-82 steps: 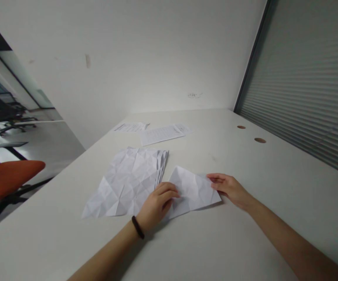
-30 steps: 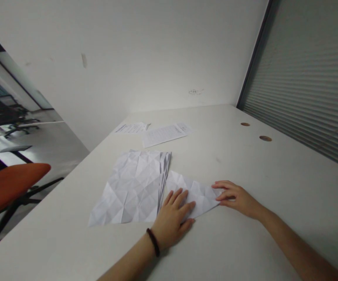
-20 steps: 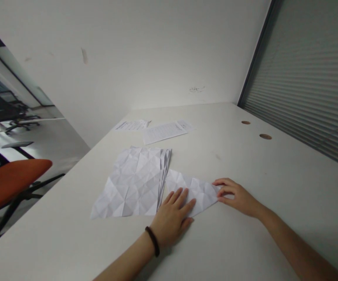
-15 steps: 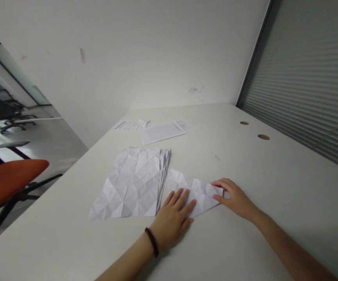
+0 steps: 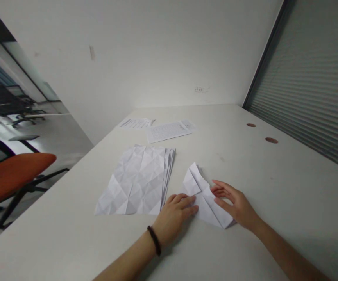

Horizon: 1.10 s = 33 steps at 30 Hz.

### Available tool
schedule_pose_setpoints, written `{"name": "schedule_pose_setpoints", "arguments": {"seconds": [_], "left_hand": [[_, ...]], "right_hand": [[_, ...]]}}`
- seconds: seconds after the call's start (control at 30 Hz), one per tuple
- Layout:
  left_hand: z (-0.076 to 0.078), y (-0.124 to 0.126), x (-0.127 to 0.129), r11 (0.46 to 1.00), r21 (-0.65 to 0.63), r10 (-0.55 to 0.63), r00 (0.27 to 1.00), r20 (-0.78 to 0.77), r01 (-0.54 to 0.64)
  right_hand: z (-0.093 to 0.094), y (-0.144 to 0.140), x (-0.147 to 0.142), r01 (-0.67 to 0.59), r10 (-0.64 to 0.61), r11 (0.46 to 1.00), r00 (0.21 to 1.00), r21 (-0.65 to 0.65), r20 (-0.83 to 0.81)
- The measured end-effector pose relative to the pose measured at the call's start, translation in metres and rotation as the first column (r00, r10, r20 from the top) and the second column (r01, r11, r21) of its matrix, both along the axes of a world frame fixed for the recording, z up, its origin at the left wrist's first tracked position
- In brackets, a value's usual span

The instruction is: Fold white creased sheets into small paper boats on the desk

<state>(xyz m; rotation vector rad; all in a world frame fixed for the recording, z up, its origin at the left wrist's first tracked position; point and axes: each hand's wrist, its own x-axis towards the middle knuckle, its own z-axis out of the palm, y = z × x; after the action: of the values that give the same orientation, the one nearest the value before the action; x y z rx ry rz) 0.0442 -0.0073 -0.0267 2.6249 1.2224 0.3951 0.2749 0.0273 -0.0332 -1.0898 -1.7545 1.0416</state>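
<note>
A folded white sheet of paper (image 5: 212, 208) with sharp crease lines lies on the white table in front of me, its far end lifting a little. My left hand (image 5: 177, 216), with a dark band on the wrist, has its fingers close together and bent on the paper's left edge. Over the right side of the paper, my right hand (image 5: 235, 203) is curved, its thumb and fingers apart with nothing visible between them. Just left of the folded sheet lies a stack of creased white paper (image 5: 136, 179), spread flat with several layered edges showing on its right side.
Printed sheets (image 5: 170, 132) lie farther back, with another printed paper (image 5: 136, 123) to their left. Two round holes (image 5: 271, 140) pierce the table (image 5: 245, 164) at the right. An orange chair (image 5: 19, 168) stands beyond the left edge. A wall and window blinds (image 5: 309, 97) border the table.
The folded paper has been turned and now shows different folds. My right hand has let go of its right corner and opened above it. The left fingers have drawn together.
</note>
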Motion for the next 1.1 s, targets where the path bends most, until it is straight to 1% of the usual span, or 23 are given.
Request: {"name": "schedule_pose_setpoints", "arguments": {"seconds": [0.07,0.1,0.13,0.2,0.27,0.3,0.33,0.4,0.43,0.47,0.5,0.57,0.63,0.67,0.73,0.83,0.93,1.0,1.1], "left_hand": [[0.002,0.001,-0.001,0.999,-0.014,-0.032,0.998,0.053,0.033],[0.004,0.002,-0.001,0.998,-0.027,-0.061,0.994,0.086,0.064],[0.007,0.002,-0.001,0.995,-0.042,-0.09,0.989,0.121,0.095],[0.013,0.002,-0.001,0.987,-0.074,-0.128,0.973,0.192,0.145],[0.016,0.002,-0.001,0.981,-0.1,-0.138,0.959,0.246,0.167],[0.017,0.002,-0.001,0.979,-0.109,-0.139,0.955,0.263,0.172],[0.017,0.002,0.0,0.976,-0.117,-0.144,0.951,0.272,0.182],[0.015,0.003,0.001,0.969,-0.127,-0.169,0.944,0.283,0.212],[0.014,0.003,0.002,0.965,-0.132,-0.182,0.939,0.293,0.228],[0.012,0.003,0.002,0.961,-0.139,-0.187,0.934,0.305,0.238],[0.011,0.003,0.003,0.959,-0.149,-0.185,0.929,0.319,0.242],[0.009,0.002,0.005,0.957,-0.164,-0.17,0.922,0.348,0.238],[0.008,0.0,0.007,0.958,-0.158,-0.166,0.914,0.371,0.239],[0.009,-0.001,0.008,0.96,-0.142,-0.172,0.91,0.377,0.241],[0.013,-0.003,0.008,0.968,-0.089,-0.187,0.912,0.365,0.234],[0.021,-0.006,0.008,0.975,-0.021,-0.207,0.942,0.264,0.22],[0.025,-0.008,0.008,0.966,-0.065,-0.241,0.963,0.123,0.251],[0.024,-0.008,0.008,0.967,-0.109,-0.224,0.973,0.052,0.228],[0.019,-0.005,0.006,0.987,-0.105,-0.126,0.992,-0.003,0.125]], "right_hand": [[0.002,-0.004,0.0,-0.085,0.079,0.995,0.992,-0.054,-0.101],[0.003,-0.006,0.0,-0.118,0.112,0.992,0.988,-0.048,-0.106],[0.004,-0.007,0.001,-0.133,0.132,0.991,0.988,-0.014,-0.081],[0.004,-0.007,0.0,-0.137,0.135,0.982,0.991,0.128,0.023],[0.003,-0.006,-0.002,-0.117,0.092,0.951,0.991,0.287,0.1],[0.002,-0.006,-0.004,-0.093,0.057,0.935,0.992,0.342,0.112],[0.0,-0.005,-0.007,-0.062,0.02,0.925,0.993,0.375,0.115],[-0.003,-0.003,-0.01,0.0,-0.057,0.917,0.99,0.399,0.131],[-0.005,-0.002,-0.01,0.014,-0.083,0.915,0.985,0.403,0.154],[-0.006,-0.001,-0.011,0.002,-0.086,0.916,0.978,0.402,0.192],[-0.007,-0.001,-0.01,-0.038,-0.064,0.918,0.968,0.395,0.243],[-0.008,0.0,-0.009,-0.171,0.03,0.917,0.93,0.36,0.365],[-0.008,0.0,-0.009,-0.299,0.116,0.899,0.867,0.319,0.485],[-0.007,-0.001,-0.01,-0.331,0.125,0.892,0.835,0.308,0.537],[-0.006,-0.003,-0.012,-0.328,0.074,0.893,0.782,0.308,0.618],[-0.004,-0.005,-0.016,-0.221,-0.086,0.913,0.716,0.342,0.693],[-0.003,-0.003,-0.015,-0.083,-0.231,0.921,0.672,0.381,0.704],[-0.002,0.0,-0.01,-0.039,-0.261,0.921,0.679,0.389,0.686],[-0.004,0.005,0.002,-0.054,-0.22,0.926,0.728,0.375,0.65]]}}
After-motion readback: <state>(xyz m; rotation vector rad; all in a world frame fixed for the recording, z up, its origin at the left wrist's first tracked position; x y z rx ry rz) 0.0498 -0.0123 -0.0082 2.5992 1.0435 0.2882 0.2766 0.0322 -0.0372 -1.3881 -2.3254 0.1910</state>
